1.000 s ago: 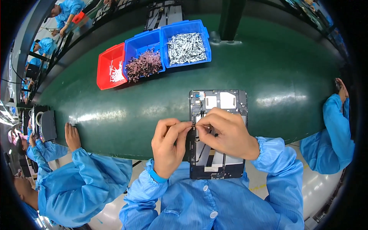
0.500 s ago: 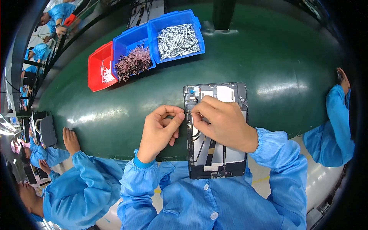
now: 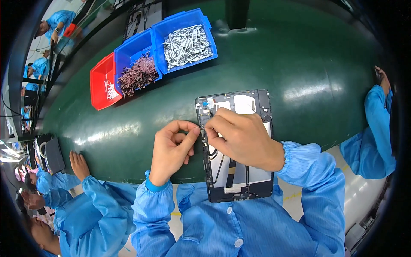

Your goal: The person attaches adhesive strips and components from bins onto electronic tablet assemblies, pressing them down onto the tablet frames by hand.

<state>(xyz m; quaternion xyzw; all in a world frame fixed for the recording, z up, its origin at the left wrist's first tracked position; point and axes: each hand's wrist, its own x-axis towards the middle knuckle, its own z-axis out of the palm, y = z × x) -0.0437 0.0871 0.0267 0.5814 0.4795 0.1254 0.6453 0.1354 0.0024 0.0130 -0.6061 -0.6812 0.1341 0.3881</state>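
Observation:
An opened tablet housing [image 3: 262,188], with a black frame, pale plates and dark flat cables inside, lies upright in front of me, its lower end overhanging the green table's near edge. My right hand [image 3: 246,139] reaches over its upper left part, thumb and forefinger pinched by the left side of the frame. Just outside that same side, my left hand [image 3: 171,150] is closed too, thumb pressed to forefinger. The two sets of fingertips almost meet. Whatever they pinch is too small or hidden to make out.
Beyond the tablet, on the green table [image 3: 299,64], stand a red bin [image 3: 97,92] with small white pieces, a blue bin [image 3: 122,49] with brownish-pink parts, and another blue bin [image 3: 182,18] with silvery strips. Co-workers' hands rest at left [image 3: 79,166] and right [image 3: 384,81].
The whole view has shifted a little, so bins and tablet sit slightly further left. My two hands remain at the tablet's left side, their fingertips a bit closer together.

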